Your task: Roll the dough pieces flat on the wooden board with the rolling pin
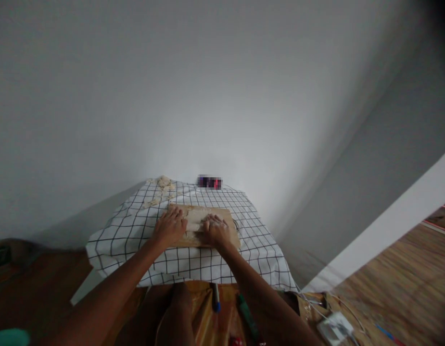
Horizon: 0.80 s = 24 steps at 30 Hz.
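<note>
A wooden board (235,235) lies on the checked cloth, with flattened pale dough (200,214) on it. A floury, pale rolling pin (194,226) spans the gap between my hands, low on the dough. My left hand (171,226) is curled over its left end, and my right hand (217,228) is closed over the right end, with flour on the knuckles. The palms and the pin's ends are hidden under my fingers. At the far left of the cloth sits a lump of dough (164,181) with scraps (153,202) scattered near it.
A white cloth with dark checks (208,269) covers the table, which stands against a pale wall (222,96). A small blurred dark-and-red object (209,182) is at the back edge. Below right are a white power adapter (335,328), cables and a green object (247,315).
</note>
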{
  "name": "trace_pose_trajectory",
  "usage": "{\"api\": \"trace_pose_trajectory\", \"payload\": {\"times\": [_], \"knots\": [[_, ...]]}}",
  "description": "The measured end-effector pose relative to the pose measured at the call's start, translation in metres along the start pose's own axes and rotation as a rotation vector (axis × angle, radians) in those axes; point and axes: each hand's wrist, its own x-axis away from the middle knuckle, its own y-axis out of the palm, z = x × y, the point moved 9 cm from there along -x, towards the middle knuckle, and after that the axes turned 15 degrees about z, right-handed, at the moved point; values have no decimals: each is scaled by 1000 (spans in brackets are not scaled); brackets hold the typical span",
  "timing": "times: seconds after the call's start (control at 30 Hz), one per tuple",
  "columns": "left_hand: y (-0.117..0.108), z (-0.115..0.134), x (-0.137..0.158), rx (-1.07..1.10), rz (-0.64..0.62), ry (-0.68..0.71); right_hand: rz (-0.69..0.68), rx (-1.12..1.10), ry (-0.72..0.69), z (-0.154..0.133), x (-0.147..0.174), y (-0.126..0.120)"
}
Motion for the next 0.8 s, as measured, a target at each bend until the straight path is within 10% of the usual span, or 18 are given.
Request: {"api": "trace_pose_trajectory", "payload": {"times": [0.8], "knots": [[-15, 6, 7, -112, 54, -131, 111, 36, -27, 1, 1, 10]]}}
